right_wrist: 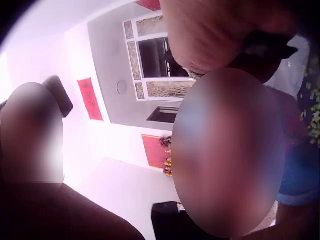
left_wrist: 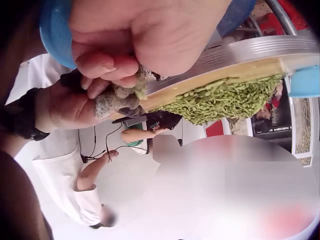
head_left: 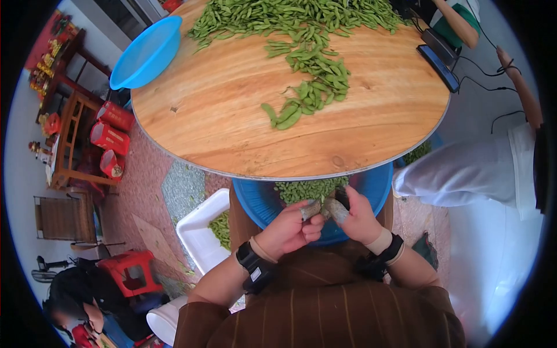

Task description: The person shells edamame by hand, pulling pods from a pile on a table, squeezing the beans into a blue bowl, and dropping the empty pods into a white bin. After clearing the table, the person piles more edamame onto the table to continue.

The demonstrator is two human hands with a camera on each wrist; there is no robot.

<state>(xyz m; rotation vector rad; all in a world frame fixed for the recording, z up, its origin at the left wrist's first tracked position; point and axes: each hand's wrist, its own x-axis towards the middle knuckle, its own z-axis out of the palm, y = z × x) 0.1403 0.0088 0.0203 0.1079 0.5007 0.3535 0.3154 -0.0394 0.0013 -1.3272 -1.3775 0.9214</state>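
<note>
Over a blue basin on my lap, both hands meet. My left hand and right hand have grey-taped fingertips and pinch a small green pod between them, mostly hidden by the fingers. The basin holds a heap of green pods. In the left wrist view, the left hand curls from above and the right hand's taped fingers press against it. The right wrist view shows only part of the right hand.
A round wooden table in front carries a big pile of green pods, a light-blue bowl and a phone. A white tray sits on the floor at left. A person in white sits right.
</note>
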